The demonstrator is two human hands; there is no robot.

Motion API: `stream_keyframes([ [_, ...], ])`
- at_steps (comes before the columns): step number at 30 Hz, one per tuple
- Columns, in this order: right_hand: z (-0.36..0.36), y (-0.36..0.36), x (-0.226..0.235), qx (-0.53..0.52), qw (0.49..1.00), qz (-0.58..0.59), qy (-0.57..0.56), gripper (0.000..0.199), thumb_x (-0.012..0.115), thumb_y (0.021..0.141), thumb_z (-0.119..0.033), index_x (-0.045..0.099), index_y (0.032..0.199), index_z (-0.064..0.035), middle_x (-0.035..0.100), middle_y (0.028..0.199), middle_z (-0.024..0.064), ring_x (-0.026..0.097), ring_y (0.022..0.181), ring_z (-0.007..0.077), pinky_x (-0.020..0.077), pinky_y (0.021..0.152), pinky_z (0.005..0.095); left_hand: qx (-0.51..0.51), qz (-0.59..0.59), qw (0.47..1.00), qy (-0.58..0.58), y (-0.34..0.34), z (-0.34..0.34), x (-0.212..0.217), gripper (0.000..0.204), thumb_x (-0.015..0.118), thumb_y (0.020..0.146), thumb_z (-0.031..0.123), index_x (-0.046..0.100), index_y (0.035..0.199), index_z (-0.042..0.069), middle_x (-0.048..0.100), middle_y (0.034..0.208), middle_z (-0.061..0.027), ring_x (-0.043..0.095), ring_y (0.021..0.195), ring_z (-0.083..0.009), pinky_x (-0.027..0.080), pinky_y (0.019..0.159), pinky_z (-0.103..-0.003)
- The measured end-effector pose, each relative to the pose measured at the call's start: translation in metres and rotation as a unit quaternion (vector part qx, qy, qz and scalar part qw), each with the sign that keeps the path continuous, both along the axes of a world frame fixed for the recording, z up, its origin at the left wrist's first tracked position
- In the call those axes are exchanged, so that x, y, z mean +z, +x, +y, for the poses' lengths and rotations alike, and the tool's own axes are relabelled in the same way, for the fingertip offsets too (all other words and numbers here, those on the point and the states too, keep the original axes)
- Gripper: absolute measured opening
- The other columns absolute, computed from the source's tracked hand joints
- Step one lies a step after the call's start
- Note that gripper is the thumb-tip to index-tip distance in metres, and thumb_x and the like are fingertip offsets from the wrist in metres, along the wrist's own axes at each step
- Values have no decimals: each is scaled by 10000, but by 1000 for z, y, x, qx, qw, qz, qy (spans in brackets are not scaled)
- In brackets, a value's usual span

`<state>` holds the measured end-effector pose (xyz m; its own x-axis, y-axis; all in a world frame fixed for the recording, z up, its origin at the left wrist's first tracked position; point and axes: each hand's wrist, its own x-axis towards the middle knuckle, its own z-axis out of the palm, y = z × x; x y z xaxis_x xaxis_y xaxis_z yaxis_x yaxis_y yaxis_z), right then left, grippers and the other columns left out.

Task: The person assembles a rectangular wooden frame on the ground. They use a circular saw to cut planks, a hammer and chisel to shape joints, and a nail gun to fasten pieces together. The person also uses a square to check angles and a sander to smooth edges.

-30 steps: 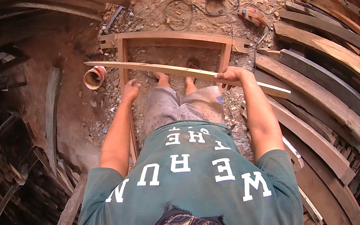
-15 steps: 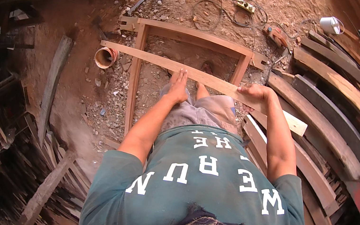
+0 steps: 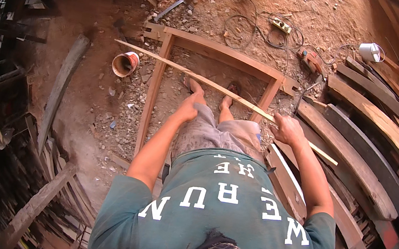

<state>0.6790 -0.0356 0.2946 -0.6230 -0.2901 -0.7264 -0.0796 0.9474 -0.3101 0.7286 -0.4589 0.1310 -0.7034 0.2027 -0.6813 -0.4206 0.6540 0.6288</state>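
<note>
A long, pale wooden board (image 3: 217, 87) stretches across in front of my knees, with its narrow edge toward me. My right hand (image 3: 288, 130) is closed around it nearer its right end, which sticks out past the hand. My left hand (image 3: 187, 111) is off the board, down at my left knee; its fingers are mostly hidden. Beneath the board, a reddish-brown wooden frame (image 3: 151, 96) lies on the ground around my bare feet, notched ends jutting from its far corners.
A paint-stained bucket (image 3: 125, 64) stands left of the frame. Stacked planks (image 3: 361, 147) fill the right side. Beyond the frame lie a red power tool (image 3: 309, 61), a power strip (image 3: 281, 26) with looped cords, and a white pail (image 3: 370, 51). Old timber (image 3: 62, 90) lies left.
The board has turned from its broad face to its edge. My left hand has come off it and dropped back to my knee, while my right hand keeps its hold.
</note>
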Motion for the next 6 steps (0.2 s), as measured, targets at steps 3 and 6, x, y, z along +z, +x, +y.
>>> stream_keyframes([
  [3,28,18,-16,-20,996,85,3,363,729,841,-293,600,1093,-65,684,1075,239,646,1088,393,503,900,507,80,-80,993,-46,18,-33,18,783,548,764,33,402,1533,11,461,1531,-272,406,1462,-381,305,1224,-397],
  [6,37,18,-33,-44,991,120,48,477,779,801,-279,556,1186,-106,538,1410,217,503,1339,344,439,1009,493,105,-138,982,-80,29,-56,31,775,556,767,46,418,1529,22,469,1529,-265,412,1464,-366,303,1224,-393],
])
